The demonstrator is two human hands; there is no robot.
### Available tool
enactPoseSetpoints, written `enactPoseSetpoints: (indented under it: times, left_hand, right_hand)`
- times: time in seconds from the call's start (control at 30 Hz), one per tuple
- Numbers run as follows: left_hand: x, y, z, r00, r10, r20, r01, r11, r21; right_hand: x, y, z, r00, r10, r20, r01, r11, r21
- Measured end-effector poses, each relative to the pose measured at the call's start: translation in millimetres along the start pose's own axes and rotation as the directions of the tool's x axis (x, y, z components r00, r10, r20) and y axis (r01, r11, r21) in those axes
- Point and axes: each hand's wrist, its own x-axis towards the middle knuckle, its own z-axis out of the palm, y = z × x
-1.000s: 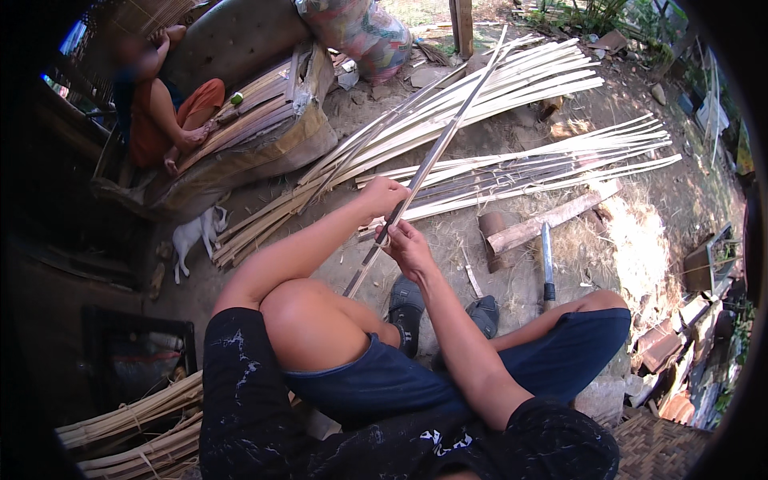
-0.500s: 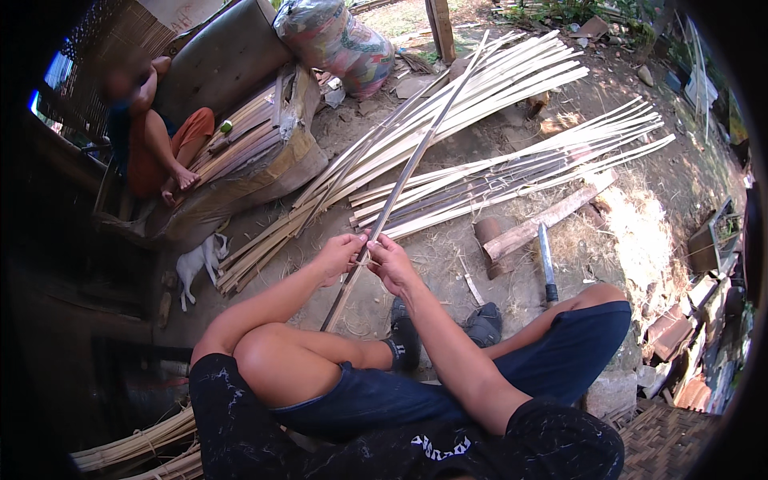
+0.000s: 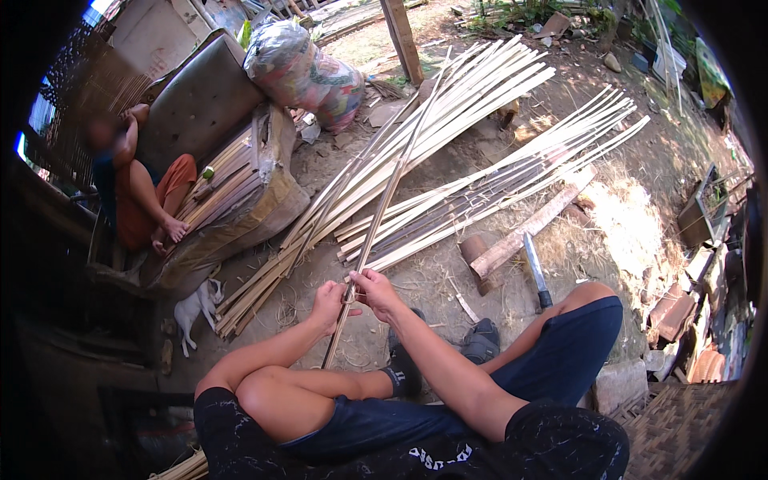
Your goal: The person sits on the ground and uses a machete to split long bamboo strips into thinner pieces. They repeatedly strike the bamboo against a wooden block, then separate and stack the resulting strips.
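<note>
A long, thin bundle of dark and pale bamboo strips (image 3: pixel 392 180) slants from my lap up across the yard. My left hand (image 3: pixel 326 306) is closed around its lower part. On the right side of the same strips, my right hand (image 3: pixel 378 293) pinches with thumb and fingers close to the left. A narrow pale band seems to cross the strips between my hands, though the fingers partly hide it. Beyond lie a large pile of split bamboo (image 3: pixel 472 96) and a second spread of pale and dark strips (image 3: pixel 512 172).
A long-bladed knife (image 3: pixel 534 268) leans by a wooden block (image 3: pixel 532 228) at right. Another person (image 3: pixel 152 188) sits on a worn sofa (image 3: pixel 212 80) at the left. A white cat (image 3: pixel 194 310) lies near the sofa. Behind stand a stuffed sack (image 3: pixel 304 72) and a post (image 3: pixel 402 40).
The view has shifted, so the surroundings sit further left and slightly lower. My hands stay on the strips, slightly nearer to me, with the fingers shifted a little.
</note>
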Motion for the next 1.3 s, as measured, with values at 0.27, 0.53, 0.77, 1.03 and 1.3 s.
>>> enactPoseSetpoints:
  times: [0.27,0.53,0.77,1.03,1.3]
  left_hand:
    - [-4.9,27.7,-20.8,0.97,-0.124,0.211,0.139,0.989,-0.057]
    - [-12.7,70.9,-96.3,0.688,-0.163,0.707,0.229,0.973,0.001]
    - [-26.0,82.8,-110.5,0.695,-0.026,0.719,0.162,0.979,-0.121]
    - [73.6,177.3,-78.8,0.976,0.125,0.178,-0.21,0.745,0.633]
    - [190.1,161.5,-75.5,0.874,0.477,-0.09,-0.056,0.283,0.957]
  right_hand:
    - [13.3,-4.8,35.8,0.935,-0.355,-0.024,0.318,0.865,-0.389]
    - [54.6,-115.2,95.9,0.751,-0.66,-0.01,0.624,0.714,-0.318]
    - [107.1,-202.3,99.7,0.701,-0.7,0.133,0.681,0.602,-0.417]
    - [114.8,-251.4,33.8,0.854,-0.385,0.349,0.31,-0.163,-0.937]
    - [-68.9,-304.2,-147.5,0.94,0.3,-0.165,0.075,-0.65,-0.756]
